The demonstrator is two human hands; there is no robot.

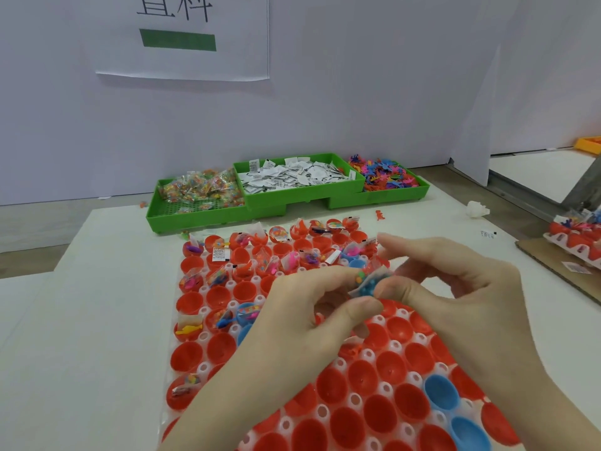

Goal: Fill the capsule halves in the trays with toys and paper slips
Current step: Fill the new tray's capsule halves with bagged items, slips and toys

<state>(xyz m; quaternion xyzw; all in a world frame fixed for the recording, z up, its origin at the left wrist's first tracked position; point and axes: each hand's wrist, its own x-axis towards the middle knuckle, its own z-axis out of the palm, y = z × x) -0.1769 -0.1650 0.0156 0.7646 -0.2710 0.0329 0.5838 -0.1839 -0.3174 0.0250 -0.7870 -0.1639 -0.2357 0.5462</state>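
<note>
Toy packet [369, 283] pinched between both hands' fingertips.

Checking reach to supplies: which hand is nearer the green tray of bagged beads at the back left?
Left. The left hand is below and right of the bead tray; the right hand is further right. Both pinch a small packet.
</note>
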